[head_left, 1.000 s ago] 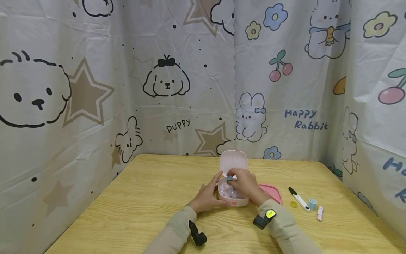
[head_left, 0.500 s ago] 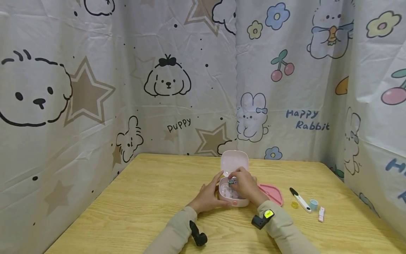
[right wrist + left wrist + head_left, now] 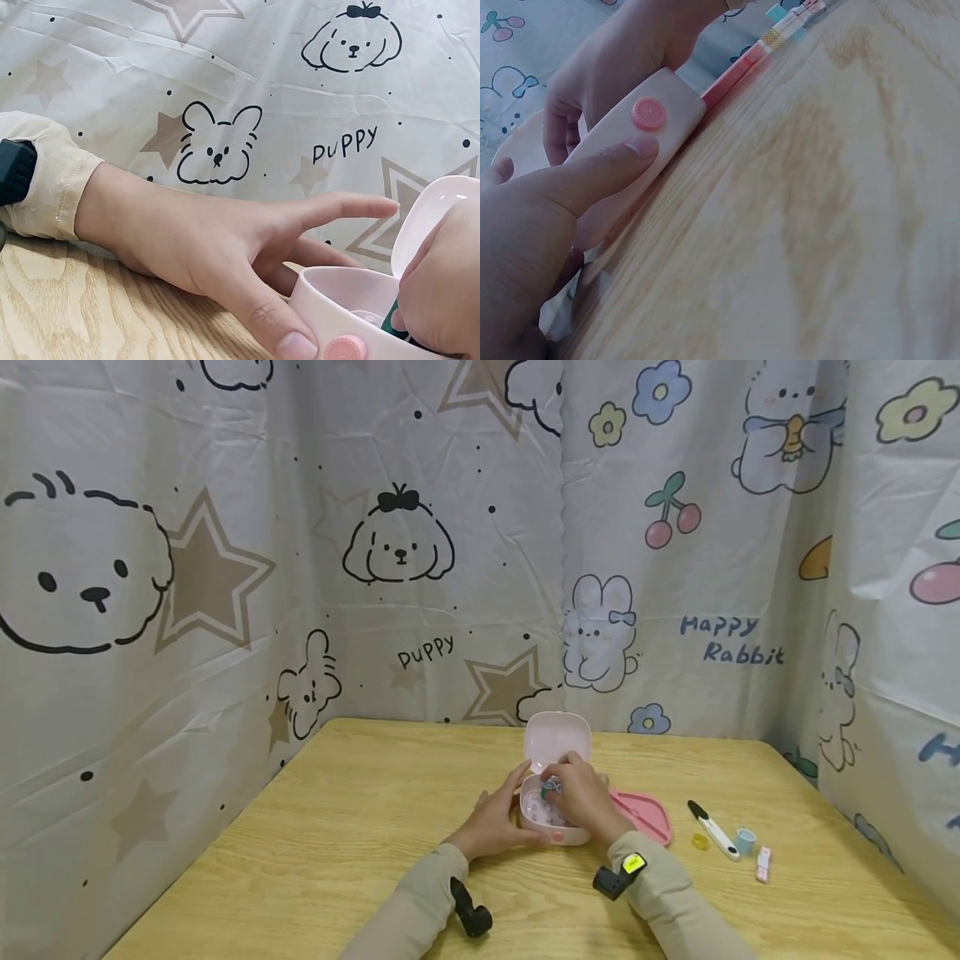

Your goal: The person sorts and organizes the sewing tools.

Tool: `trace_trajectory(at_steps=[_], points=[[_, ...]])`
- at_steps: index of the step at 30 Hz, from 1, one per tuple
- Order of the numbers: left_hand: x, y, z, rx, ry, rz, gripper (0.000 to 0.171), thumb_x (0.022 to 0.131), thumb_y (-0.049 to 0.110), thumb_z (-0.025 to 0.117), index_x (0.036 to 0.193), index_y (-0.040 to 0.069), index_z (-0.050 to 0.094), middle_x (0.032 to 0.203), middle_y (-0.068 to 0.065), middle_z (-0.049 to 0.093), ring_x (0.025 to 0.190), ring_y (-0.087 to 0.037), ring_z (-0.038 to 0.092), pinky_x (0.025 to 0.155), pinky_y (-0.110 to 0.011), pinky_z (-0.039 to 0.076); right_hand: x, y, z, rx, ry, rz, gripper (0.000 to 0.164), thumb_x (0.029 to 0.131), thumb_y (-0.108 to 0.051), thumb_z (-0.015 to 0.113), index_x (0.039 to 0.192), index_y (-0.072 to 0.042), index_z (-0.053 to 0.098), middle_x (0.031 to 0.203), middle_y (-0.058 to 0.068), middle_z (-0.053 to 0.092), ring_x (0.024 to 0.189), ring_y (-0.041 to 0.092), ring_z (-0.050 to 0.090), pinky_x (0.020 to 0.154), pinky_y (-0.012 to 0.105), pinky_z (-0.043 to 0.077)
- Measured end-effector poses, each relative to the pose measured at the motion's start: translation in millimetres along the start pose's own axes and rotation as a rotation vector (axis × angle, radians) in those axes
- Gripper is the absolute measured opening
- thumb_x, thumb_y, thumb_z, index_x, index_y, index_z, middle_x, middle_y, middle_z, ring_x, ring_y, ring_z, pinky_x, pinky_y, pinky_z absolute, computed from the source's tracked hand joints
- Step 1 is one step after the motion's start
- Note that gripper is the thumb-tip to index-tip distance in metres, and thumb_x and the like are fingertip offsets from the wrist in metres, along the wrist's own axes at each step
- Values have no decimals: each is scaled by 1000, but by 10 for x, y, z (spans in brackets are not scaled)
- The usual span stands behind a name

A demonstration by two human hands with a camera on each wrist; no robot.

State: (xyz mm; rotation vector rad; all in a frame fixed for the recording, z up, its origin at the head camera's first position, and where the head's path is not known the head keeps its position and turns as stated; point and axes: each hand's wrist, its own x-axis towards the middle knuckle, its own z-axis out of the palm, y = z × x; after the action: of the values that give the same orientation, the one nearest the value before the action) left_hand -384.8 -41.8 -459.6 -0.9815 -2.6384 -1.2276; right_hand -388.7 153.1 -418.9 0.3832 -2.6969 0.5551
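A pale pink box (image 3: 536,827) with a round pink button (image 3: 649,114) on its front stands on the table, its lid (image 3: 557,739) raised at the back. My left hand (image 3: 495,822) holds the box by its left side, the thumb lying along the front beside the button. Inside the box, the right hand (image 3: 588,797) pinches a small green spool-like piece (image 3: 550,789); in the right wrist view the fingers hide most of that green piece (image 3: 390,319). Small clear bumps show on the box's floor in the head view.
A pink tray-like piece (image 3: 651,817) lies right of the box, partly behind the right wrist. Farther right are a white stick with a black end (image 3: 712,828), a light blue spool (image 3: 745,841), a yellow ring-shaped piece (image 3: 700,842) and a pink-and-white clip (image 3: 763,864). Printed curtains surround the table.
The right hand has shifted slightly within the box, and the green piece sits a little lower and farther right against it. The left hand keeps its hold. The head view has drifted slightly.
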Motion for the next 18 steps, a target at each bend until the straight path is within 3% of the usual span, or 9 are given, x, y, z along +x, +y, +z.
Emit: trace_trajectory(at_steps=[18], points=[[4,28,0,-7,-4,-20,116,82,51,87,168,30,11,161,-7,42,142,-24,46,116,-72,5,-15,-6,-20,-20,-31,-17,24,83,-7,87,103,-17,81,105,6,61,93,27,59,74,46,41]])
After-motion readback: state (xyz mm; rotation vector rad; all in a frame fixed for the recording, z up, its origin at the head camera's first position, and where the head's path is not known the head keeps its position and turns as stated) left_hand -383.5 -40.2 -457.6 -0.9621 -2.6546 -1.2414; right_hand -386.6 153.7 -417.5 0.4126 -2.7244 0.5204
